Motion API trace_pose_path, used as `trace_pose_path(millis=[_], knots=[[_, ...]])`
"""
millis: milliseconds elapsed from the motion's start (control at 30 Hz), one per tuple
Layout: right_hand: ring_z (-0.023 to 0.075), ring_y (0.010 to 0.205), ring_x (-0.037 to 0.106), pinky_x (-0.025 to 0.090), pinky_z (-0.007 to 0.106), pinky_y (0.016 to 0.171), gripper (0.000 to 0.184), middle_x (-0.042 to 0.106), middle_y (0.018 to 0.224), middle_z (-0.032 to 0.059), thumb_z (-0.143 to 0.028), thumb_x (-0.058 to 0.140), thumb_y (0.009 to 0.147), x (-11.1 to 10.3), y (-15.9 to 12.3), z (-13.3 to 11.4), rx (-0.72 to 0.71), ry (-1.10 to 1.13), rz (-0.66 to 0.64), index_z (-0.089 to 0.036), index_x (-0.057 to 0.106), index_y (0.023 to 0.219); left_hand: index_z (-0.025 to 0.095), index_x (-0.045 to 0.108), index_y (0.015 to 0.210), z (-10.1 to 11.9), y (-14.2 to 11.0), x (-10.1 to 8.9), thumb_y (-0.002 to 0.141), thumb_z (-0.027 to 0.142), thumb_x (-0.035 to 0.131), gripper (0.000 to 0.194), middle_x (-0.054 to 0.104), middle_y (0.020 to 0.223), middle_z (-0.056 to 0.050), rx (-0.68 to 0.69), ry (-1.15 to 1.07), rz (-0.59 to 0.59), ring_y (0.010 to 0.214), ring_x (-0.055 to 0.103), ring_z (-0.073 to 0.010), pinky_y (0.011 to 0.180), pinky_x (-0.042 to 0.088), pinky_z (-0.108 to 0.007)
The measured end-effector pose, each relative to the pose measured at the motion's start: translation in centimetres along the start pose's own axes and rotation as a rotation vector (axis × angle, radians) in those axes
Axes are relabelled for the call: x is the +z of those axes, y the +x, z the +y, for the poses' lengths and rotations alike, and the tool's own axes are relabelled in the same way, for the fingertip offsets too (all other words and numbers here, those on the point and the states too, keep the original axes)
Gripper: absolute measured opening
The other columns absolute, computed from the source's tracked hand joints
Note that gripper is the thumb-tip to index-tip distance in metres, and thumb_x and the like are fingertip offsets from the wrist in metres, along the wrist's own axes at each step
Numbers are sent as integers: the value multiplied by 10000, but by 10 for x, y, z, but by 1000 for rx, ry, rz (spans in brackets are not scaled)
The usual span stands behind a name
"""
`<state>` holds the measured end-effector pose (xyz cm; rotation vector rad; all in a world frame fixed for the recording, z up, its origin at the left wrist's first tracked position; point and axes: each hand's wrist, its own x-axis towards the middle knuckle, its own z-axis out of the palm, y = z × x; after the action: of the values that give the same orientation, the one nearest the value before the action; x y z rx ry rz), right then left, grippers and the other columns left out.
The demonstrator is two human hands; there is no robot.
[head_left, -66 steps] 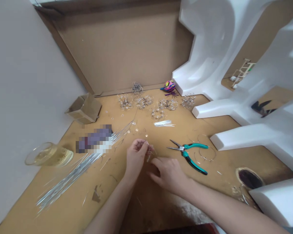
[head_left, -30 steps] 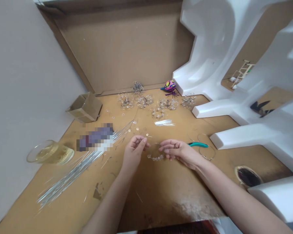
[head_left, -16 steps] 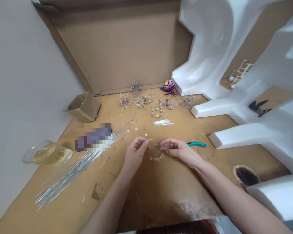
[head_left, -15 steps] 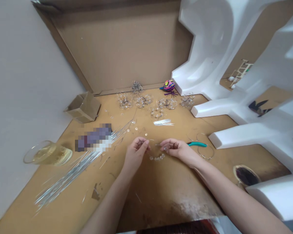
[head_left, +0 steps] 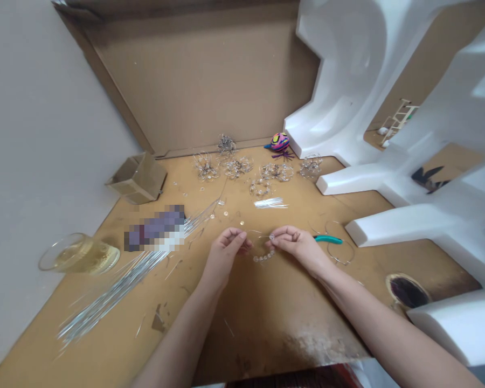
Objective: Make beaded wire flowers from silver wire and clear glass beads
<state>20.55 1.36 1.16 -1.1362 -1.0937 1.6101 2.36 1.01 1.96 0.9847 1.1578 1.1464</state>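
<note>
Both arms reached fwd, wrists bent slightly in. L hand (head_left: 228, 253) & R hand (head_left: 297, 247) curled, fingertips pinching the ends of a beaded wire (head_left: 263, 255), clear beads sagging in an arc btwn them. Teal pliers (head_left: 327, 239) lay near R hand on the wooden table (head_left: 291, 318).

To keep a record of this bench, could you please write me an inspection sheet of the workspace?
Surface: scuffed tan board.
Job's things: beaded wire loop with clear beads.
Hands: left hand and right hand both pinch the loop.
Clutter: loose wire strands, teal-handled pliers, wire-and-bead clusters.
Cables: nothing seen.
Surroundings: white foam packing, cardboard box, glass of pale liquid.
</note>
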Motion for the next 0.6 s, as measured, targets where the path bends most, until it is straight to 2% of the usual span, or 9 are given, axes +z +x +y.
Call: trace_pose_path(millis=[100, 233, 367, 600], knots=[[135, 643, 610, 448, 283, 692, 260, 675, 666, 18, -386, 697, 634, 1, 0, -1, -21, -30, -8, -174, 584, 735, 167, 536, 705, -1, 1, 0, 706, 329, 621, 182, 623, 652, 3, -9, -15, 28, 610, 585, -121, 598, 467, -244], [102, 526, 531, 412, 253, 585, 253, 608, 565, -23, -406, 651, 672, 3, -2, -3, -83, -166, 14, -176, 618, 773, 163, 555, 700, -1, 1, 1, 702, 330, 622, 180, 625, 658, -2, -4, 18, 23, 614, 573, -118, 626, 463, -248], [98, 485, 481, 373, 242, 521, 255, 551, 506, -33, -407, 621, 693, 4, -5, -6, -82, -318, 9, -168, 643, 779, 163, 581, 703, 2, -2, 4, 694, 310, 637, 157, 620, 641, 6, 22, 80, 5, 617, 551, -103, 660, 437, -227], [105, 544, 520, 389, 234, 539, 226, 604, 608, -11, -389, 625, 693, 3, -6, -7, -84, -287, -23, -180, 604, 777, 180, 603, 697, 2, -3, 6, 709, 304, 621, 126, 574, 613, 24, 100, 184, 8, 627, 520, -110, 638, 403, -212]])
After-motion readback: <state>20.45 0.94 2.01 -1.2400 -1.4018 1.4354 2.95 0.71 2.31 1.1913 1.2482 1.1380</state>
